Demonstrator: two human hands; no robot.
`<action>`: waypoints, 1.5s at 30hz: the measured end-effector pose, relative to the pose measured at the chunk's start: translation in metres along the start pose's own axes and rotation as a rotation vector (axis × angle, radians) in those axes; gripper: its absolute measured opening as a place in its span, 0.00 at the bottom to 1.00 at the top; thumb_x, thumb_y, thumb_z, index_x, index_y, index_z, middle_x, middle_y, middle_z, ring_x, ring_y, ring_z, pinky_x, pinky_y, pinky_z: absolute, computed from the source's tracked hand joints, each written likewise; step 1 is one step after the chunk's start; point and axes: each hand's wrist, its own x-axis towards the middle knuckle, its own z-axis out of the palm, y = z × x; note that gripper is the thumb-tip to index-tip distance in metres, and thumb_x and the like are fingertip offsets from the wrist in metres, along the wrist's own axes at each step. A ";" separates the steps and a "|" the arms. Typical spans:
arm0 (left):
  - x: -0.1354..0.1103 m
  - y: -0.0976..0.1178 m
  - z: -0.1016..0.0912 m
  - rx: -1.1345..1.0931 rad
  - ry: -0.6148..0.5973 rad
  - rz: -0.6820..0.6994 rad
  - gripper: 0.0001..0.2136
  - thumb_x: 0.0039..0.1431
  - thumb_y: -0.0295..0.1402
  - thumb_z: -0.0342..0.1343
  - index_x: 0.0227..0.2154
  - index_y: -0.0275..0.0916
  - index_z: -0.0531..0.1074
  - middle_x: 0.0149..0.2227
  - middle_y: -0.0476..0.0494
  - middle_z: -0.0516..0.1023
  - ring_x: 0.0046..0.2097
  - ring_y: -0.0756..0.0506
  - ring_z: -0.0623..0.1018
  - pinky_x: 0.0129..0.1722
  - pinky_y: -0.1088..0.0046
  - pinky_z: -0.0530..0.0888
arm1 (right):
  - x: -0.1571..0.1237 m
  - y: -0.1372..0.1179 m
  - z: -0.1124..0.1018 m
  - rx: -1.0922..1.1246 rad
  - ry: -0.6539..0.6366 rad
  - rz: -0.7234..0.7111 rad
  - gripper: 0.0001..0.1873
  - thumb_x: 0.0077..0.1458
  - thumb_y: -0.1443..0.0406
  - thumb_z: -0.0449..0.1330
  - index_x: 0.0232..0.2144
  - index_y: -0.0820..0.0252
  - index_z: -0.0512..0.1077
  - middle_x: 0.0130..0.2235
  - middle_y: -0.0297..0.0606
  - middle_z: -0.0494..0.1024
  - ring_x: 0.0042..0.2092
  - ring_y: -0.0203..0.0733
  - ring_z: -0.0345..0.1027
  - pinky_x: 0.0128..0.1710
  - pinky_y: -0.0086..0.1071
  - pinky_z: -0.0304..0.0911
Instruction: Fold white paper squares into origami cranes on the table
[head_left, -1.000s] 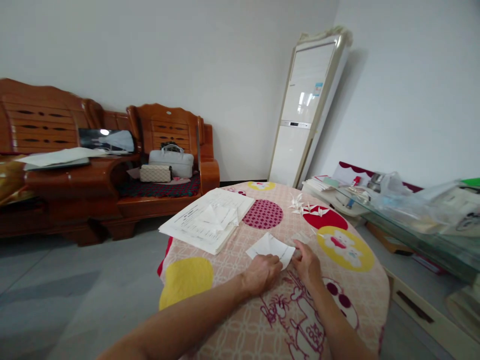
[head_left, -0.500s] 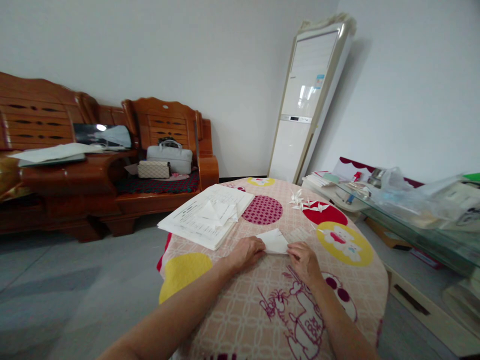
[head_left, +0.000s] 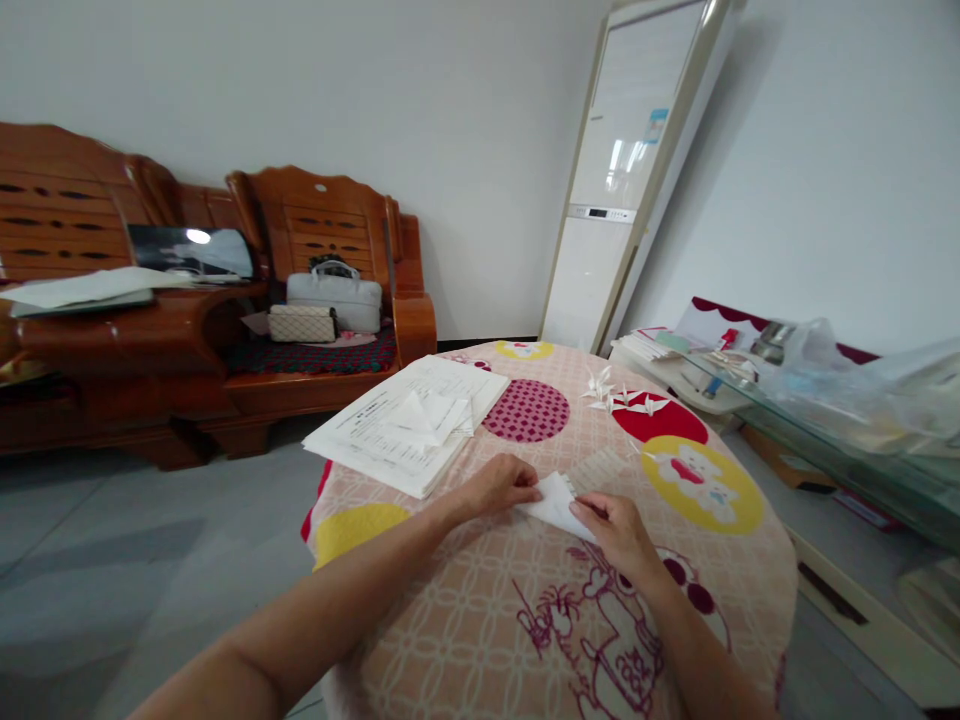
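Note:
A small folded white paper [head_left: 553, 498] lies on the round table's patterned cloth [head_left: 480, 620]. My left hand [head_left: 501, 484] pinches its left edge with curled fingers. My right hand [head_left: 616, 527] presses and grips its right side, fingers closed over the fold. Both hands rest on the cloth near the table's middle. Several small white folded paper cranes [head_left: 622, 397] stand further back on the table, beyond my hands.
A stack of printed sheets [head_left: 405, 424] with loose folded papers lies at the table's left rear. Wooden sofa [head_left: 225, 310] with bags stands at the left. A tall white air conditioner [head_left: 615, 200] stands in the corner. A cluttered glass shelf [head_left: 825, 400] runs along the right.
The sheet was wider and flatter a second ago; now it is folded smaller between both hands. The hands have drawn slightly closer, and the camera has tilted down a little.

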 end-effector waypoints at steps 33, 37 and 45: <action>-0.019 -0.010 0.024 0.393 0.196 0.096 0.10 0.62 0.27 0.47 0.39 0.38 0.74 0.39 0.42 0.76 0.43 0.45 0.74 0.42 0.72 0.69 | 0.015 0.010 0.024 -0.701 0.131 0.158 0.13 0.57 0.61 0.56 0.23 0.58 0.72 0.23 0.41 0.77 0.23 0.39 0.65 0.26 0.32 0.45; -0.029 0.001 0.050 0.472 0.088 0.265 0.14 0.64 0.29 0.47 0.50 0.38 0.68 0.46 0.39 0.76 0.49 0.43 0.74 0.51 0.67 0.70 | 0.012 0.012 0.025 -0.703 0.133 0.122 0.13 0.58 0.62 0.55 0.24 0.59 0.71 0.23 0.41 0.77 0.24 0.40 0.66 0.26 0.32 0.46; -0.049 0.004 0.066 0.508 0.009 0.229 0.34 0.64 0.47 0.47 0.66 0.33 0.46 0.66 0.32 0.53 0.67 0.36 0.52 0.66 0.55 0.51 | 0.011 0.009 0.024 -0.717 0.144 0.115 0.14 0.59 0.63 0.53 0.23 0.59 0.70 0.22 0.39 0.76 0.23 0.39 0.67 0.26 0.31 0.47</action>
